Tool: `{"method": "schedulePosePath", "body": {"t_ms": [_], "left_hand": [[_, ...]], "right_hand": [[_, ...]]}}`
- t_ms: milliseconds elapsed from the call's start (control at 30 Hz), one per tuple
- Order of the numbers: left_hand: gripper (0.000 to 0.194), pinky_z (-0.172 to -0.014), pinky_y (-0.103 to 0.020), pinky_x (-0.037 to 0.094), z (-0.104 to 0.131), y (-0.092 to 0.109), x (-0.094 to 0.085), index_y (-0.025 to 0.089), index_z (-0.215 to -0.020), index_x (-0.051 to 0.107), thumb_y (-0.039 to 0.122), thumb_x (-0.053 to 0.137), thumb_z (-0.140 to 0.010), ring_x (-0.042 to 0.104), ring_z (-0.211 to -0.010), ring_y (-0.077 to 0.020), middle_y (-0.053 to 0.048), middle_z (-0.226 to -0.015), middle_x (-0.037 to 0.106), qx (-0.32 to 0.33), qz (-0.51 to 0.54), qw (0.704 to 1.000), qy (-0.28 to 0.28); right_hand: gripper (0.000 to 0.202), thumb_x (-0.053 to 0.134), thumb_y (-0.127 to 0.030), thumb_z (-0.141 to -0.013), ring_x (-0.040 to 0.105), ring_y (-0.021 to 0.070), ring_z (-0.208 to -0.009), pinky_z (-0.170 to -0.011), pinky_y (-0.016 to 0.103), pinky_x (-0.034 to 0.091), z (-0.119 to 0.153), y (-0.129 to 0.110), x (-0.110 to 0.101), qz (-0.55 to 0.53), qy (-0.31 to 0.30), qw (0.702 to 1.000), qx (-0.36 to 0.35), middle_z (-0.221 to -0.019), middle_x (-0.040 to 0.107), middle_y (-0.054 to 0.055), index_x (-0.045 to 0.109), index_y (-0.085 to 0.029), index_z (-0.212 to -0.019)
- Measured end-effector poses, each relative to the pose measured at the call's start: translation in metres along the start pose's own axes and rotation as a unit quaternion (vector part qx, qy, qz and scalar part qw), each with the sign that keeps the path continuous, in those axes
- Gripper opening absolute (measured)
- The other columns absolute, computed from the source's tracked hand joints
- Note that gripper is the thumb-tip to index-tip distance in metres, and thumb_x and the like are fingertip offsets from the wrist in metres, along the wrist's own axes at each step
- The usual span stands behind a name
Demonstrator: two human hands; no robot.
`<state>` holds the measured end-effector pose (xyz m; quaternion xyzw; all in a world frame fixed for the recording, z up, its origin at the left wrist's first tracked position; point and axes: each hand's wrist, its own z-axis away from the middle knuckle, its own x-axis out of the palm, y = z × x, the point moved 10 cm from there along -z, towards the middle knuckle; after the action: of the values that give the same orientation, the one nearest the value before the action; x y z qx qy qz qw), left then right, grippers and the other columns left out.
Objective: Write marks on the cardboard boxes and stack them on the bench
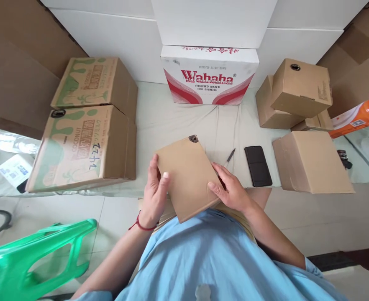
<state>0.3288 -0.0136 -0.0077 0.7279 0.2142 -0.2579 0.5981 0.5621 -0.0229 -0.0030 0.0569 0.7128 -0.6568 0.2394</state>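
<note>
A plain brown cardboard box [189, 179] is tilted at the table's front edge, close to my body, with a dark round mark at its far corner. My left hand [156, 188] grips its left side, thumb on the top face. On its right side my right hand [230, 186] holds it, thumb on top and fingers against the side. Just beyond my right hand lies a black pen [231, 155]. A black phone [258, 166] rests on the cloth to the right of the pen.
Two printed coconut cartons [74, 148] stand at the left. A white Wahaha carton [210, 77] is at the back. Several brown boxes [313, 163] and an orange bottle [360, 115] are at the right. A green stool [40, 251] stands on the floor at lower left.
</note>
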Motion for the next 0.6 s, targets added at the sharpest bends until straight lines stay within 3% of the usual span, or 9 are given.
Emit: {"method": "schedulePosePath", "body": {"t_ms": [100,200,400,600], "left_hand": [[0.081,-0.133,-0.055,0.037,-0.007,0.003,0.007,0.028,-0.176,0.014,0.055,0.052,-0.109,0.033,-0.167,-0.0331,-0.015,-0.181,0.029,-0.066,0.037,0.997,0.003],[0.092,-0.135,-0.058,0.031,-0.016,0.017,0.022,0.026,-0.176,0.018,0.056,0.064,-0.103,0.031,-0.167,-0.0361,-0.016,-0.181,0.029,-0.078,0.061,0.995,-0.019],[0.094,-0.136,-0.055,0.029,-0.029,0.04,0.046,0.026,-0.176,0.015,0.052,0.067,-0.101,0.028,-0.168,-0.035,-0.014,-0.183,0.025,-0.066,0.157,0.983,-0.07],[0.079,-0.134,-0.055,0.035,-0.05,0.049,0.037,0.024,-0.17,0.029,0.049,0.064,-0.104,0.038,-0.164,-0.0335,-0.017,-0.178,0.033,-0.01,0.202,0.977,-0.068]], "right_hand": [[0.068,0.056,-0.059,-0.106,0.055,0.0327,-0.153,-0.129,0.052,0.045,0.011,0.004,0.0,0.019,0.025,0.999,0.031,-0.162,0.059,0.017,0.051,-0.022,-0.163],[0.064,0.057,-0.056,-0.107,0.057,0.033,-0.151,-0.127,0.052,0.047,0.03,0.013,-0.009,0.019,0.068,0.995,0.065,-0.161,0.06,0.015,0.052,-0.023,-0.162],[0.055,0.057,-0.051,-0.108,0.067,0.0315,-0.139,-0.118,0.05,0.055,0.062,0.02,-0.024,-0.051,0.184,0.977,0.097,-0.153,0.067,0.013,0.057,-0.024,-0.157],[0.056,0.056,-0.053,-0.108,0.075,0.0275,-0.119,-0.102,0.044,0.062,0.049,0.021,-0.025,-0.041,0.235,0.966,0.094,-0.146,0.071,0.014,0.058,-0.022,-0.155]]}}
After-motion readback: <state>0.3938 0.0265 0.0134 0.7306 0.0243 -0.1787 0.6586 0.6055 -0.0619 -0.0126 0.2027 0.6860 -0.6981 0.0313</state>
